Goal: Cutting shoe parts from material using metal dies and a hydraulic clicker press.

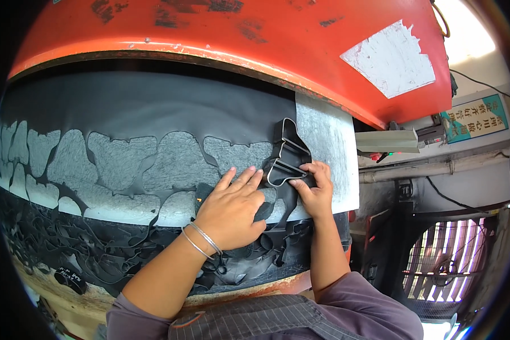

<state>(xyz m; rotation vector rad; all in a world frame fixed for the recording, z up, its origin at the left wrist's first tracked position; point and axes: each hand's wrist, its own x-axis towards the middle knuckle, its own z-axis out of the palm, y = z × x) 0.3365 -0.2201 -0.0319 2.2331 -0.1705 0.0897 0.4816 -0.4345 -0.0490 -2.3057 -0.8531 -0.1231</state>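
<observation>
My right hand grips the near right corner of a metal cutting die, thumb and fingers pinched on its rim. The die is a hollow curved outline with cross bars, and it stands at the right end of a black sheet. Stretched out flat, my left hand lies just left of the die, fingertips near its edge. Dark cut pieces show partly from under that palm; the rest of them is hidden. Rows of cut-out openings in the sheet bare the pale cutting board beneath.
A red machine body with a torn white paper overhangs the far side. Tangled black scraps heap along the near edge. To the right are a pale metal bracket, a wall sign and a fan.
</observation>
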